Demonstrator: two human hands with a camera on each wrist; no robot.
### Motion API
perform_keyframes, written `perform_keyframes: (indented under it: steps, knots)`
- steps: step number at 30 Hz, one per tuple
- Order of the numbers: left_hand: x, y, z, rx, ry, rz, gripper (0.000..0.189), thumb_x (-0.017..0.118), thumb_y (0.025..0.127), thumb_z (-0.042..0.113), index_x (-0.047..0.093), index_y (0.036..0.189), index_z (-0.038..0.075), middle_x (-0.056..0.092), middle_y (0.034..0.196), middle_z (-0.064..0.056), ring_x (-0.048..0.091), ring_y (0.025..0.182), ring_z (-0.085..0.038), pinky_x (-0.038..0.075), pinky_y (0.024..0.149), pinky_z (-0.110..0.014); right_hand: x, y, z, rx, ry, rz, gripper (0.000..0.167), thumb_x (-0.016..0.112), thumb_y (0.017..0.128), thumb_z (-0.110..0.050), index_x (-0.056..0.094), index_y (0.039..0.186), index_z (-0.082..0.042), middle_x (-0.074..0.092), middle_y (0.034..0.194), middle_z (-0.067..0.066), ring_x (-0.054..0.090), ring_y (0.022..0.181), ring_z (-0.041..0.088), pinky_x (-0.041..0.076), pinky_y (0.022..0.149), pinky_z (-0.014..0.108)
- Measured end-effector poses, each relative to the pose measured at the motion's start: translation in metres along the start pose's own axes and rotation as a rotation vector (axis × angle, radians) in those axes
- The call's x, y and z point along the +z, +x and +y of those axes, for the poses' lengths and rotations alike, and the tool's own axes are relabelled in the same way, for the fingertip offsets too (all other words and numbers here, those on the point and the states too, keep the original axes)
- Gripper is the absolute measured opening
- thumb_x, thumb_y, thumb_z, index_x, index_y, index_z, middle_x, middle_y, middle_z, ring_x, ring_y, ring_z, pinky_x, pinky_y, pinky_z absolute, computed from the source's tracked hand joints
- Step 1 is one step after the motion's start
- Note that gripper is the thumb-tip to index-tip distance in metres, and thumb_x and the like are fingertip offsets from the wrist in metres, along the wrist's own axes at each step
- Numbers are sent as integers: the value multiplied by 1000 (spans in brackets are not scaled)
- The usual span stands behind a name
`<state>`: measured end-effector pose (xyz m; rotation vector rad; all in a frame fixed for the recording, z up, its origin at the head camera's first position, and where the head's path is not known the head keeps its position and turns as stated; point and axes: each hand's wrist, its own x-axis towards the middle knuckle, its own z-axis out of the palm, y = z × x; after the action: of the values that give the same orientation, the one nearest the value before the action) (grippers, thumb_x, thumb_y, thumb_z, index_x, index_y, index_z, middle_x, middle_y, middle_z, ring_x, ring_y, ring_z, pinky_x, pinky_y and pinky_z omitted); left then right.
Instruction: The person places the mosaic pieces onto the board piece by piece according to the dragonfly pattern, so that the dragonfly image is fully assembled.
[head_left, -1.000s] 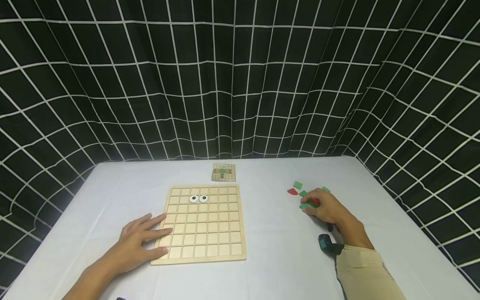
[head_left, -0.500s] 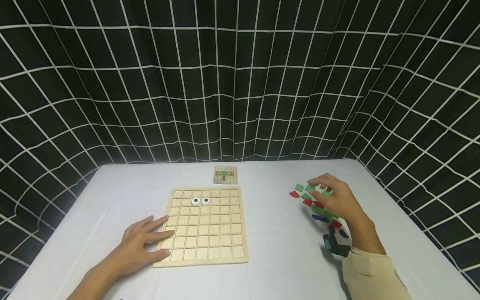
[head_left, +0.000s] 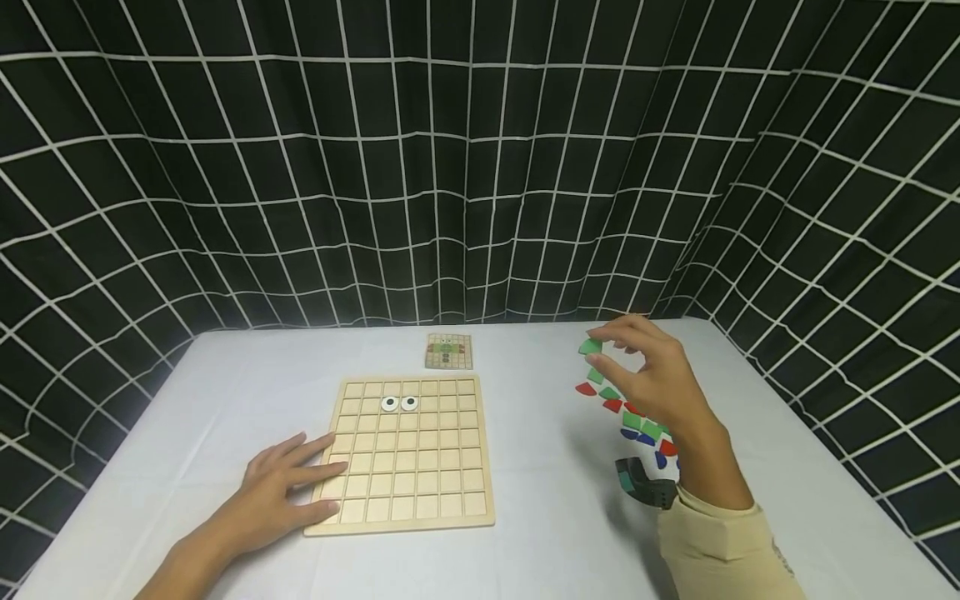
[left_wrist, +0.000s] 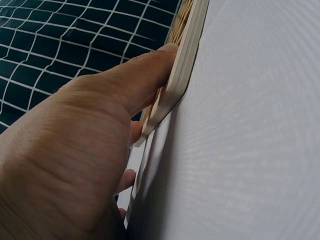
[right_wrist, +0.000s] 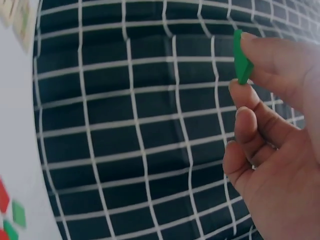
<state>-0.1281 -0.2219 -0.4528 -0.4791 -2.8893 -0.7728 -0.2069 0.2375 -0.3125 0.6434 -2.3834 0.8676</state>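
Note:
My right hand (head_left: pixel 648 367) pinches a green quarter-round tile (head_left: pixel 590 346) between thumb and fingertips, raised above the table. The same green tile (right_wrist: pixel 241 59) shows edge-on in the right wrist view. My left hand (head_left: pixel 273 487) lies with spread, straight fingers on the left edge of a wooden grid board (head_left: pixel 427 460). In the left wrist view the left thumb (left_wrist: pixel 145 70) presses on the board's rim (left_wrist: pixel 182 70). Two round eye tiles, one (head_left: pixel 389 404) beside the other (head_left: pixel 409 403), sit in the board's upper part.
Loose tiles lie under and near my right hand: a red one (head_left: pixel 586 389), a green square (head_left: pixel 632 421), a blue one (head_left: pixel 645 439) and several more. A small pattern card (head_left: pixel 448 352) lies behind the board. A dark gridded curtain (head_left: pixel 480 167) surrounds the white table (head_left: pixel 555 500).
My right hand has come up from the tile pile, moving slightly left with a green quarter-round tile between its fingers. The left hand stays on the board.

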Motion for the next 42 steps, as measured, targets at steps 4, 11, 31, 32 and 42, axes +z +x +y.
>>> perform_keyframes:
  steps: [4, 11, 31, 32, 42]
  knots:
    - [0, 0, 0, -6, 8, -2, 47, 68, 73, 58, 66, 113, 36, 46, 143, 0, 28, 135, -40, 14, 104, -62, 9, 7, -18, -55, 75, 14, 26, 74, 77, -5, 70, 102, -11, 64, 100, -4, 52, 93, 8, 43, 75, 20]
    - [0, -2, -1, -11, -2, -3, 47, 69, 72, 58, 66, 113, 35, 45, 143, -1, 27, 135, -39, 14, 104, -62, 34, 17, -49, -131, 158, 18, 26, 74, 76, -4, 70, 102, -8, 64, 99, -1, 55, 91, 12, 45, 76, 24]
    - [2, 1, -2, 13, 4, 0, 47, 68, 73, 58, 65, 114, 36, 46, 143, 0, 28, 135, -39, 13, 105, -61, 110, 21, -90, -110, 258, -52, 25, 74, 78, -11, 69, 103, -10, 63, 101, -2, 57, 92, 11, 49, 74, 29]
    - [2, 1, -2, 14, 3, -1, 46, 68, 73, 58, 65, 114, 36, 45, 143, 0, 28, 135, -39, 13, 105, -61, 114, 21, -91, -108, 264, -58, 25, 74, 78, -11, 69, 103, -11, 63, 101, -2, 57, 92, 11, 49, 74, 28]
    - [1, 1, -1, 25, 1, 6, 46, 69, 73, 56, 65, 114, 35, 46, 143, -1, 29, 134, -40, 14, 104, -62, 156, 21, -99, -39, 310, -169, 24, 71, 81, -15, 68, 105, -12, 63, 110, 0, 59, 100, 15, 52, 77, 34]
